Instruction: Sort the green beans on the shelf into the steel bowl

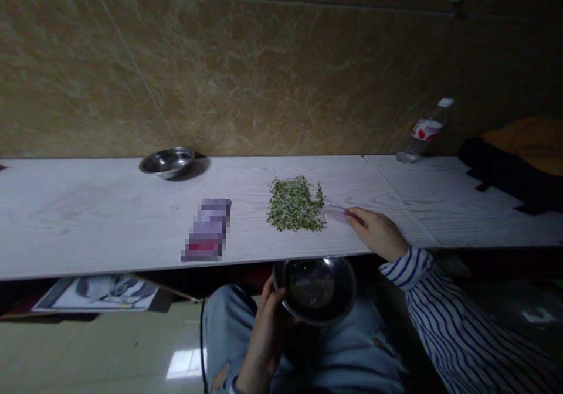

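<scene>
A flat heap of small green beans [295, 204] lies on the white wooden table [88, 218]. My right hand [377, 233] rests on the table just right of the heap, fingers pinched on a thin clear card [335, 212] whose edge touches the beans. Below the table's front edge, over my lap, my left hand [267, 323] grips the rim of a steel bowl [315, 288]. That bowl holds a few beans on its bottom.
A second steel bowl [168, 162] stands at the back of the table by the tiled wall. A blurred flat packet [207, 230] lies left of the beans. A plastic water bottle [422, 132] and dark and orange cloth [519, 159] sit at the far right.
</scene>
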Available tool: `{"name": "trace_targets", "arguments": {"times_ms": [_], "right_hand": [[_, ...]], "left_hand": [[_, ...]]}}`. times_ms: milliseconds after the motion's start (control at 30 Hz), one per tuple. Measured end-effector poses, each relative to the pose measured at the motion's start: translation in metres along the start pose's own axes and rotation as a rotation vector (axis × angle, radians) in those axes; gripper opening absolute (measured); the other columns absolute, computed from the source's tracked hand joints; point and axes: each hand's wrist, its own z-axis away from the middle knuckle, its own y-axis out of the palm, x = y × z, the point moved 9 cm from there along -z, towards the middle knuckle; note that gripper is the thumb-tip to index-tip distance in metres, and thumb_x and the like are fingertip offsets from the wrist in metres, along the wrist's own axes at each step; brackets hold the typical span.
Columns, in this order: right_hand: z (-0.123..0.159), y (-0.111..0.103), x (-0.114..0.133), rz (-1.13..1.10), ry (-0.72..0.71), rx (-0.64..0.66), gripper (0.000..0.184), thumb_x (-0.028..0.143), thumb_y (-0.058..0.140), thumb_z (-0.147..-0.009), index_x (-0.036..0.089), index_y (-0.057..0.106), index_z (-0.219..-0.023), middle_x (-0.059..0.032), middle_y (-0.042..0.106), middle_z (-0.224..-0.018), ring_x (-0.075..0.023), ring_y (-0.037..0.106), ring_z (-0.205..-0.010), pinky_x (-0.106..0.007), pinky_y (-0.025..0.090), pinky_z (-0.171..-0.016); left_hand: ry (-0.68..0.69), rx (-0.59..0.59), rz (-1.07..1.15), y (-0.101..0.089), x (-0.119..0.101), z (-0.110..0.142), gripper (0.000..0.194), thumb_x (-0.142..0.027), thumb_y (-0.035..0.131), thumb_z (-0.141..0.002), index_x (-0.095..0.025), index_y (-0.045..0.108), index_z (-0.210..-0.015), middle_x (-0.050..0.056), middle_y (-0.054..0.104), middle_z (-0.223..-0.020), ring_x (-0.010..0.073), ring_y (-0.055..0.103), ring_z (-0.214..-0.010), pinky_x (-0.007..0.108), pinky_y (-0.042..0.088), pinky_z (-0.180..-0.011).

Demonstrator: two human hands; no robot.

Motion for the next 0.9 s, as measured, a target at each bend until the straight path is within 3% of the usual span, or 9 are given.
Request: {"name": "trace_targets", "arguments": {"times_ms": [133,500,733,900], "right_hand": [[0.011,0.001,-0.001,0.016,-0.002,0.022,0.029,0.026,0.047,-0.097,0.021,0.071,-0.113,-0.0081,0.079,-0.106,-0.0262,0.075,-0.094,-0.034,0.055,-0.079],[0.034,-0.004,0.030,0.012,-0.106,0.001,0.024,0.023,0.049,-0.098,0.022,0.071,-0.107,-0.0064,0.079,-0.105,-0.0231,0.075,-0.095,-0.033,0.056,-0.084],[0.038,-0.012,0.019,0.101,-0.044,-0.013,0.025,0.022,0.050,-0.096,0.018,0.072,-0.109,-0.0095,0.079,-0.106,-0.0263,0.075,-0.093,-0.036,0.057,-0.080],[0.044,-0.007,0.029,0.074,-0.070,0.014,0.026,0.022,0.048,-0.098,0.019,0.072,-0.108,-0.0078,0.079,-0.104,-0.0251,0.076,-0.091,-0.035,0.056,-0.080]], "left_hand": [[-0.001,0.018,0.012,0.004,0.004,-0.002,0.062,-0.032,0.069,-0.080,-0.024,0.050,-0.138,0.013,0.064,-0.129,0.0326,0.060,-0.117,0.035,0.056,-0.071],[-0.020,0.014,-0.026,0.009,0.006,0.004,0.056,-0.030,0.064,-0.083,-0.025,0.050,-0.138,0.010,0.066,-0.124,0.0254,0.064,-0.101,0.032,0.055,-0.067],[-0.009,0.030,-0.024,0.011,0.008,0.005,0.060,-0.031,0.066,-0.082,-0.024,0.049,-0.139,0.013,0.064,-0.128,0.0293,0.062,-0.109,0.034,0.056,-0.068],[-0.006,0.032,-0.036,0.012,0.006,0.006,0.059,-0.032,0.067,-0.081,-0.025,0.051,-0.138,0.012,0.065,-0.128,0.0293,0.061,-0.111,0.033,0.056,-0.068]]}}
